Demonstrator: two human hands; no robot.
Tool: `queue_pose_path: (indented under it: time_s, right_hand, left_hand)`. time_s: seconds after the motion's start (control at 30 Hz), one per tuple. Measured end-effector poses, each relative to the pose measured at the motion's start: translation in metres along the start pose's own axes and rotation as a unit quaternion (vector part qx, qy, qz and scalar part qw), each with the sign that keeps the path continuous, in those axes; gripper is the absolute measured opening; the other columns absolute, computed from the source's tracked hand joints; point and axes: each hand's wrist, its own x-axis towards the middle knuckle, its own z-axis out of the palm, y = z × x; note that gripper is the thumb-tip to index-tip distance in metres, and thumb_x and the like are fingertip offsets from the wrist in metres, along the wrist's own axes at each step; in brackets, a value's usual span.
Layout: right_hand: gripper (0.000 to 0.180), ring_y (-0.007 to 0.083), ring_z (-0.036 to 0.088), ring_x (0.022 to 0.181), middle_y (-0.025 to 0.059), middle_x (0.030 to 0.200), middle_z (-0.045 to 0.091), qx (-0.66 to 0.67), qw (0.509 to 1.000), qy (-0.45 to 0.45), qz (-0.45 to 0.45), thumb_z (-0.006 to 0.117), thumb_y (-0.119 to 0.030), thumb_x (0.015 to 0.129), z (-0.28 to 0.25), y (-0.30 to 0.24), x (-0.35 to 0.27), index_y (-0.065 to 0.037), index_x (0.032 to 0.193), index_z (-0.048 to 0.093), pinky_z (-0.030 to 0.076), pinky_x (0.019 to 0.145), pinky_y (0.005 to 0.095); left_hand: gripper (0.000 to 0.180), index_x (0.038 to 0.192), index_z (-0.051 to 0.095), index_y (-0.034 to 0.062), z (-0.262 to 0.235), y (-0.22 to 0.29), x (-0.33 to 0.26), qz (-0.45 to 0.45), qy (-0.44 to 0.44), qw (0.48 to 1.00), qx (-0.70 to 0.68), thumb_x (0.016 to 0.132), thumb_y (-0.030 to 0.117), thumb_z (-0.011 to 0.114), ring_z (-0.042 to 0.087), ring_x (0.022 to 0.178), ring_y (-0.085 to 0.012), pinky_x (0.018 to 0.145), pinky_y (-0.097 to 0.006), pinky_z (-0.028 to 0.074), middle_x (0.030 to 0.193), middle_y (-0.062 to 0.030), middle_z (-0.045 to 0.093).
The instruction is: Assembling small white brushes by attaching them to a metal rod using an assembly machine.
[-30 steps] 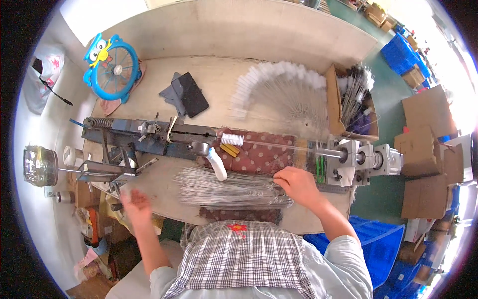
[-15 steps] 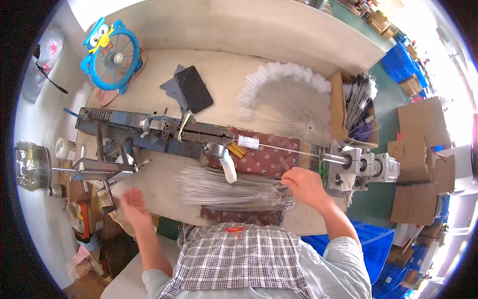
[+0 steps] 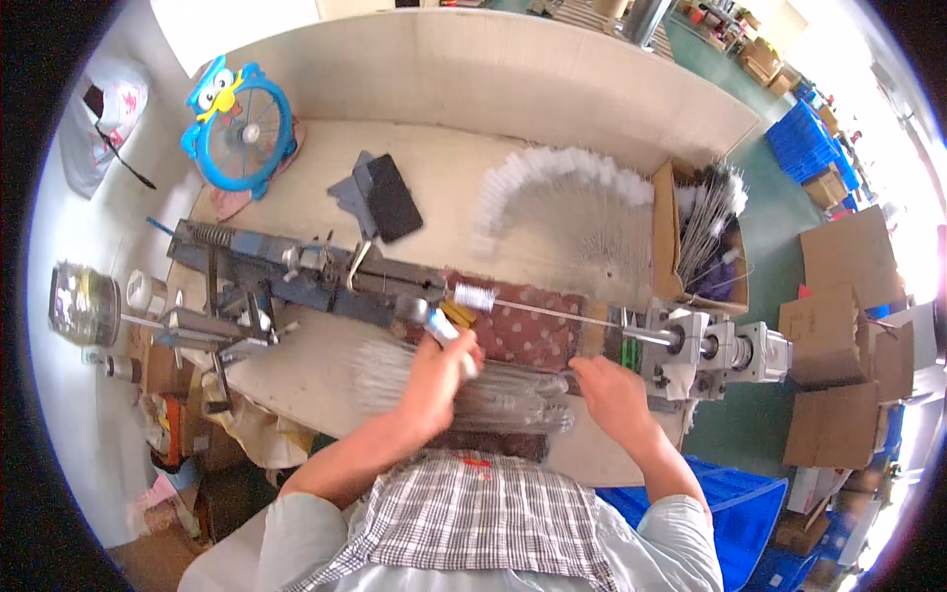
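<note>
My left hand [image 3: 434,383] is wrapped around the white handle [image 3: 443,328] of a lever on the long metal fixture [image 3: 286,272]. Close to the ends of a bundle of thin twisted wires [image 3: 503,385], my right hand [image 3: 614,397] has its fingers pinched together. What sits between those fingertips is too small to make out. A white-bristled brush head [image 3: 474,297] is at the fixture's right end. Its thin wire stem [image 3: 552,313] runs right to the metal spindle [image 3: 653,336]. The wire bundle lies in front of the fixture, partly behind my left hand.
White-tipped brushes [image 3: 562,163] lie fanned at the back, beside a cardboard box [image 3: 667,232] of more brushes. A black flat device [image 3: 395,199] and a blue cartoon-topped fan [image 3: 237,133] stand behind the fixture. Below right is a blue crate [image 3: 730,508].
My left hand has moved right from the bench's left side and closed on the lever handle. My right hand stays near the wire ends. The whole view has shifted slightly.
</note>
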Motion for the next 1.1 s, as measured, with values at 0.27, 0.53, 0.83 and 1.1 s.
queue_pose_path:
  time_s: [0.27,0.53,0.83,1.1]
  right_hand:
    - [0.017,0.0295,0.061,0.076,0.0107,0.084,0.055,-0.039,0.992,-0.091,0.072,0.059,-0.004,0.072,0.001,-0.018,0.010,-0.008,0.088,0.053,0.051,0.063,0.0390]
    - [0.017,0.0279,0.062,0.077,0.0112,0.082,0.055,-0.216,0.959,-0.131,0.132,0.060,-0.002,0.070,-0.062,-0.023,-0.009,-0.008,0.085,0.055,0.052,0.063,0.0376]
    - [0.026,0.0284,0.063,0.075,0.0075,0.091,0.057,-0.044,0.997,-0.052,0.042,0.055,-0.008,0.078,-0.001,-0.013,0.002,-0.010,0.104,0.056,0.051,0.059,0.0396]
    - [0.018,0.0281,0.064,0.073,0.0110,0.087,0.055,-0.026,0.998,-0.052,0.032,0.055,-0.004,0.074,-0.002,-0.002,-0.014,-0.006,0.092,0.056,0.051,0.058,0.0400]
  left_hand:
    - [0.040,0.090,0.055,0.0095,-0.029,0.090,-0.048,-0.204,-0.182,0.889,-0.368,0.095,0.047,0.041,0.040,0.040,-0.0128,0.044,-0.030,0.039,0.059,-0.0025,0.047]
    - [0.053,0.086,0.059,0.0021,-0.059,0.048,-0.042,-0.110,-0.217,0.961,-0.127,0.098,0.047,0.033,0.053,0.049,-0.0188,0.054,-0.032,0.046,0.064,-0.0099,0.060]
    - [0.027,0.109,0.057,0.0057,0.057,0.015,0.013,0.445,-0.235,0.754,0.422,0.084,0.015,0.062,0.064,0.073,-0.0259,0.061,-0.036,0.052,0.097,-0.0114,0.062]
    - [0.010,0.086,0.054,0.0050,0.094,-0.003,0.053,0.484,-0.189,0.565,0.641,0.077,0.008,0.056,0.065,0.067,-0.0254,0.057,-0.035,0.052,0.079,-0.0092,0.060]
